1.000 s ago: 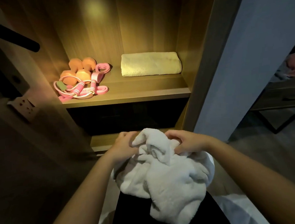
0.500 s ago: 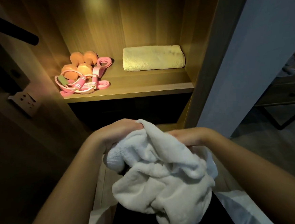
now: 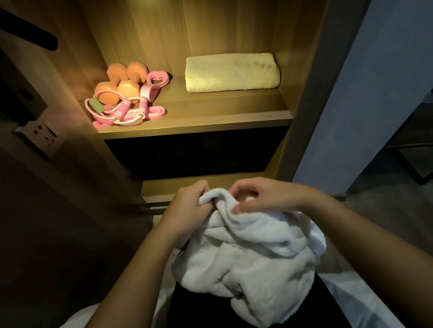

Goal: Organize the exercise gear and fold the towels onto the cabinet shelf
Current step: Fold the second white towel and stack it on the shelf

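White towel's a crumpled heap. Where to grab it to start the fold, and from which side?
Probably the rolled edge at the far end of the white towel, pinched from above at two separate spots. It is the only clean edge showing; the rest hangs bunched toward the lap. The left hand and right hand grip there.

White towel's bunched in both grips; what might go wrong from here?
The white towel is bunched, pinched only near its top by the left grip and right grip, so folds may come out crooked. The pink bands lie at the shelf front; setting a towel down there might nudge them off.
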Demonstrator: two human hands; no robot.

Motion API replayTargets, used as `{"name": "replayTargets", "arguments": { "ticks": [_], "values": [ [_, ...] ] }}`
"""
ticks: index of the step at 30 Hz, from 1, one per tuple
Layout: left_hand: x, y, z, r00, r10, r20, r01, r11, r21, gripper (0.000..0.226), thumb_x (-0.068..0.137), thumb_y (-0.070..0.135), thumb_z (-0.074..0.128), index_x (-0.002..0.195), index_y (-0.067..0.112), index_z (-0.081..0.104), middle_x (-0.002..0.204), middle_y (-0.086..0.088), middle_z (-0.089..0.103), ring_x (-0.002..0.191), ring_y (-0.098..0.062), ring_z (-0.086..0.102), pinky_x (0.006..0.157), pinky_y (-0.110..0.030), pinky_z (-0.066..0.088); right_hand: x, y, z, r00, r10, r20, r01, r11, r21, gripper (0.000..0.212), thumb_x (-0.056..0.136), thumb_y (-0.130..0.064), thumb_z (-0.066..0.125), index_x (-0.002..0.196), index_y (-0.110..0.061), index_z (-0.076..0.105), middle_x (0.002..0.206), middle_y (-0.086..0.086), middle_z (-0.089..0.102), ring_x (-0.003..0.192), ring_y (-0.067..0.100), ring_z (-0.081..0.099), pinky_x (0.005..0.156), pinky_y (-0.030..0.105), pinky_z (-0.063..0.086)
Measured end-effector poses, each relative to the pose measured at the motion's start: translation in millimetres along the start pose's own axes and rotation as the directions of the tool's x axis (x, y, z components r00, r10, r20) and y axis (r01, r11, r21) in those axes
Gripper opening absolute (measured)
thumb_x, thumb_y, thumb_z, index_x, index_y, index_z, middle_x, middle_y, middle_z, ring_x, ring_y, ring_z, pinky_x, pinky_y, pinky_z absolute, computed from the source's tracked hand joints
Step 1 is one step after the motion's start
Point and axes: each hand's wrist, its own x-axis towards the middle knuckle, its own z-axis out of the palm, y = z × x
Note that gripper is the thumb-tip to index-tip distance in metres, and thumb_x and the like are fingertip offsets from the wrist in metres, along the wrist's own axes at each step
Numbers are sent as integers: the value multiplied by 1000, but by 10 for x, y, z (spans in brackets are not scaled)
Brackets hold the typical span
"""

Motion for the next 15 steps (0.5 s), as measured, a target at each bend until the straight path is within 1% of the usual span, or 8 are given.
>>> {"name": "replayTargets", "arguments": {
  "ticks": [2, 4, 6, 7, 10, 12, 13, 15],
  "values": [
    [-57, -66, 35, 994, -78, 75, 83, 994, -70, 17, 86, 28, 59, 87, 38, 45, 81, 7, 60, 68, -13, 54, 58, -31, 44, -5, -35, 16, 997, 62, 36, -57, 990, -130, 26, 85, -35, 71, 109, -35, 62, 102, -13, 62, 91, 8, 58, 78, 24, 50],
    [-112, -137, 47, 972, -146, 183, 169, 979, -113, 24, 89, 35, 62, 108, 40, 47, 102, 12, 61, 89, -11, 61, 74, -30, 51, 7, -50, 78, 991, 124, 57, -110, 973, -205, 27, 83, -29, 73, 107, -35, 60, 99, -13, 60, 86, 8, 55, 71, 22, 44],
    [-161, -201, 20, 953, -155, 258, 202, 966, -164, 28, 94, 40, 58, 120, 36, 50, 116, 15, 57, 107, -8, 57, 89, -30, 49, 46, -57, 164, 990, 125, 65, -107, 967, -232, 25, 82, -28, 73, 102, -36, 59, 98, -12, 59, 86, 9, 54, 69, 23, 40],
    [-198, -226, -7, 953, -145, 266, 200, 961, -193, 28, 95, 43, 57, 121, 36, 52, 118, 16, 57, 110, -7, 56, 91, -30, 48, 68, -56, 209, 992, 106, 65, -87, 965, -247, 24, 82, -28, 73, 99, -37, 58, 97, -13, 59, 86, 9, 54, 69, 23, 40],
    [-369, -307, -92, 954, -155, 258, 235, 919, -316, 42, 81, 59, 62, 118, 39, 59, 117, 15, 62, 109, -8, 59, 92, -32, 50, 59, -5, 307, 1000, 15, 20, -8, 952, -306, 25, 83, -28, 72, 97, -39, 55, 96, -16, 56, 86, 4, 51, 70, 24, 40],
    [-490, -368, -126, 965, -145, 220, 231, 867, -441, 51, 69, 63, 65, 116, 45, 62, 116, 16, 65, 108, -7, 61, 89, -30, 53, 2, 52, 343, 999, -18, -27, 10, 964, -267, 28, 83, -28, 72, 101, -40, 54, 97, -19, 55, 88, -3, 49, 71, 17, 37],
    [-540, -396, -135, 974, -137, 181, 213, 828, -519, 48, 68, 59, 68, 115, 48, 64, 116, 17, 66, 109, -6, 61, 86, -28, 55, -30, 69, 357, 999, -16, -43, 6, 974, -226, 33, 83, -28, 73, 106, -42, 53, 100, -21, 54, 91, -6, 48, 71, 14, 37],
    [-606, -431, -148, 987, -136, 88, 160, 738, -655, 38, 76, 37, 75, 112, 49, 68, 118, 15, 66, 111, -7, 62, 84, -26, 55, -68, 84, 364, 999, -5, -38, -1, 987, -160, 54, 84, -28, 73, 127, -44, 45, 113, -19, 53, 100, -6, 50, 81, 14, 43]
  ]
}}
